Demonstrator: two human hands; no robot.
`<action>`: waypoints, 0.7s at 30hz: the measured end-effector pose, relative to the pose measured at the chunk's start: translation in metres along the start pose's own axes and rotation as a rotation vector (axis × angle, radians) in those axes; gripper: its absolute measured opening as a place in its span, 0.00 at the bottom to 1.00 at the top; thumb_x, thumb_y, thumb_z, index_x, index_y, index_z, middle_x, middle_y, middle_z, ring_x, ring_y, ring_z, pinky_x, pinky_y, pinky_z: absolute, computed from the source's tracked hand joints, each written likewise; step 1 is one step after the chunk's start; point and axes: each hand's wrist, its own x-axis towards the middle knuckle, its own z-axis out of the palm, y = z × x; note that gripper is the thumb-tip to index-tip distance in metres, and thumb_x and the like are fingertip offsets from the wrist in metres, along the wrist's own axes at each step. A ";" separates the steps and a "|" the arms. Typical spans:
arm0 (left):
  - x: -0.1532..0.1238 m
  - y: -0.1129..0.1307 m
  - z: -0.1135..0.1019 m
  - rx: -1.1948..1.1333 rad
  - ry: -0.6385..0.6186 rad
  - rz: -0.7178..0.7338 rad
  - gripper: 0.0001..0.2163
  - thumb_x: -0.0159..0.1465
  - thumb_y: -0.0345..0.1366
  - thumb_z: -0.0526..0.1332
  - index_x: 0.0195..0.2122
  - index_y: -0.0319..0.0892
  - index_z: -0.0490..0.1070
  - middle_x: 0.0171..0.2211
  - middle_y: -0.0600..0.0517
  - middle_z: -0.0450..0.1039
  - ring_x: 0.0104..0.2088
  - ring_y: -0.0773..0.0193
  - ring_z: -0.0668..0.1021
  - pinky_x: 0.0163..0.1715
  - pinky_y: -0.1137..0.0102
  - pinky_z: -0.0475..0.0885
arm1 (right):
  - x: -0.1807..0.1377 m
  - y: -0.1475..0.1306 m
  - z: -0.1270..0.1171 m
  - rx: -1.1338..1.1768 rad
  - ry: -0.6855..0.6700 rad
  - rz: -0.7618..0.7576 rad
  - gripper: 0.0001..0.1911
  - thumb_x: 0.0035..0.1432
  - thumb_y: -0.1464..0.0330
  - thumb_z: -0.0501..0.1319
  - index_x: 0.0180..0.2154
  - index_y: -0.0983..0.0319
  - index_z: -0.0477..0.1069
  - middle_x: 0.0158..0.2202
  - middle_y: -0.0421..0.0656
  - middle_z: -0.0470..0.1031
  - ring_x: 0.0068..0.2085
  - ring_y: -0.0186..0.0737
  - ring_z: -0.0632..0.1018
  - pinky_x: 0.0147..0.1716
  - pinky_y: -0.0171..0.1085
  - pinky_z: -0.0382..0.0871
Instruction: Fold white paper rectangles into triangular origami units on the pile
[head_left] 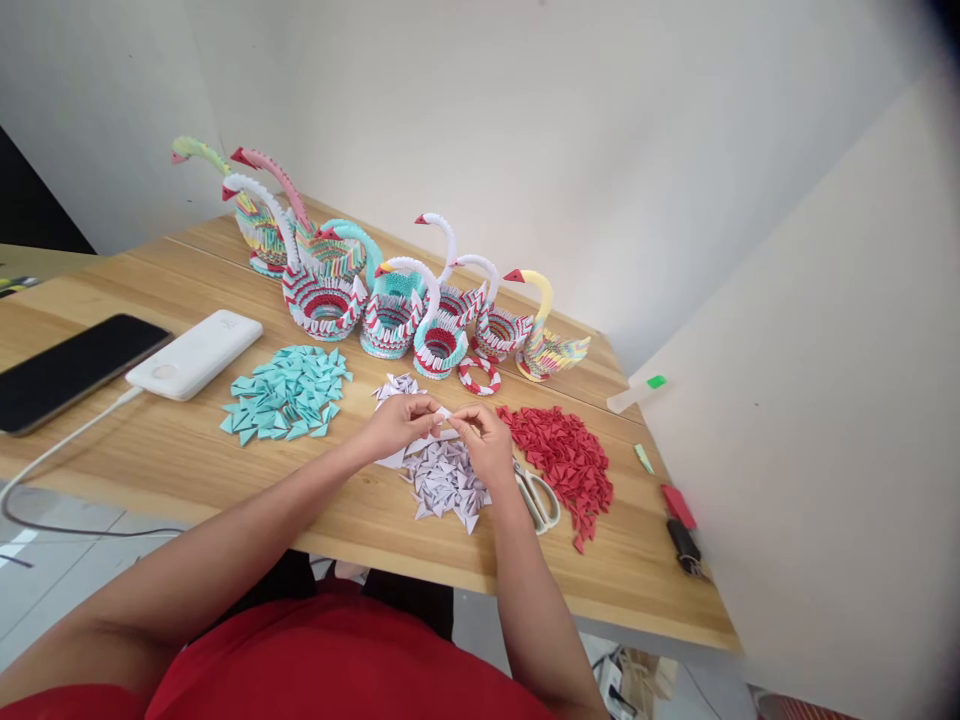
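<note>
A small white paper piece (pixel 445 412) is held just above the tabletop, pinched at one end by the fingertips of the left hand (pixel 401 425) and at the other by those of the right hand (pixel 487 445). It is seen as a short, narrow slip, roughly level; its exact fold cannot be made out. Directly beneath it, a loose pile of white folded triangles (pixel 444 482) is spread flat on the wooden table (pixel 187 465), the pieces overlapping one another.
</note>
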 end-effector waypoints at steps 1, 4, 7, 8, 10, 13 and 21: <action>0.000 0.001 0.000 0.035 0.008 0.024 0.13 0.61 0.42 0.57 0.29 0.37 0.72 0.24 0.52 0.69 0.22 0.71 0.67 0.22 0.76 0.59 | 0.000 0.002 0.001 0.045 0.008 0.046 0.05 0.53 0.65 0.63 0.30 0.60 0.72 0.30 0.39 0.74 0.33 0.37 0.74 0.35 0.35 0.66; -0.002 0.004 0.002 0.083 0.025 0.050 0.11 0.59 0.40 0.59 0.28 0.37 0.72 0.22 0.54 0.68 0.22 0.72 0.64 0.21 0.77 0.57 | -0.001 0.005 0.004 0.131 0.042 0.143 0.09 0.51 0.62 0.65 0.31 0.61 0.70 0.29 0.38 0.73 0.31 0.35 0.73 0.32 0.33 0.66; -0.001 0.004 0.003 0.031 0.017 0.027 0.09 0.57 0.39 0.60 0.29 0.37 0.72 0.22 0.55 0.67 0.22 0.72 0.64 0.21 0.77 0.57 | -0.001 0.006 0.004 0.170 0.052 0.167 0.11 0.50 0.62 0.66 0.33 0.60 0.69 0.29 0.38 0.72 0.30 0.34 0.73 0.32 0.33 0.66; -0.001 0.003 0.003 -0.001 0.008 0.012 0.10 0.57 0.40 0.60 0.28 0.37 0.71 0.22 0.54 0.67 0.22 0.72 0.65 0.21 0.77 0.57 | -0.001 0.005 0.004 0.185 0.047 0.170 0.10 0.50 0.63 0.65 0.33 0.60 0.69 0.29 0.38 0.72 0.30 0.34 0.73 0.32 0.33 0.66; 0.000 0.001 0.001 -0.056 -0.010 -0.013 0.11 0.58 0.40 0.59 0.26 0.37 0.70 0.22 0.53 0.68 0.22 0.71 0.66 0.22 0.76 0.59 | -0.001 0.003 0.002 0.222 0.020 0.190 0.10 0.50 0.63 0.65 0.34 0.60 0.70 0.29 0.38 0.72 0.31 0.35 0.73 0.32 0.33 0.67; 0.001 0.000 0.000 -0.077 -0.024 -0.018 0.12 0.58 0.41 0.59 0.26 0.37 0.70 0.23 0.51 0.69 0.23 0.70 0.68 0.23 0.76 0.61 | -0.002 -0.001 0.000 0.241 -0.040 0.229 0.11 0.53 0.62 0.63 0.38 0.60 0.71 0.29 0.39 0.73 0.31 0.36 0.74 0.32 0.33 0.67; 0.000 -0.001 0.001 -0.018 -0.028 -0.061 0.13 0.59 0.43 0.58 0.26 0.37 0.70 0.20 0.53 0.68 0.19 0.72 0.64 0.20 0.76 0.57 | -0.003 -0.008 0.000 -0.006 -0.020 0.069 0.12 0.56 0.65 0.61 0.42 0.57 0.76 0.33 0.41 0.73 0.35 0.38 0.72 0.35 0.34 0.66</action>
